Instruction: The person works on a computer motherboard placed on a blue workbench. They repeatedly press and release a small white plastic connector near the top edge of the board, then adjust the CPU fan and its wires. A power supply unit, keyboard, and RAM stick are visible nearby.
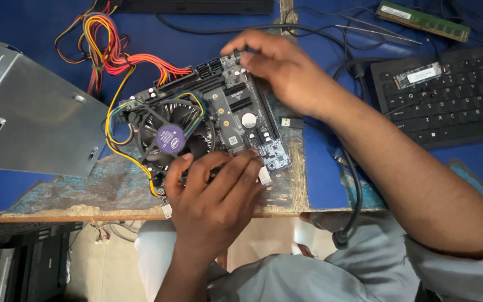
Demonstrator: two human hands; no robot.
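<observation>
Left hand (211, 193) presses fingers together on the motherboard (236, 120) near edge, right hand (278, 70) pinches its far corner; board overhangs the desk (303, 184) and risks slipping if grip loosens.

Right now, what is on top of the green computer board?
On the board sits a round black fan with a purple sticker, with coloured wires beside it. The left hand covers the near edge and the right hand covers the far corner, hiding what lies beneath.

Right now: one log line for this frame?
left hand: on motherboard near edge | right hand: at far corner | cooler fan: mounted
</observation>
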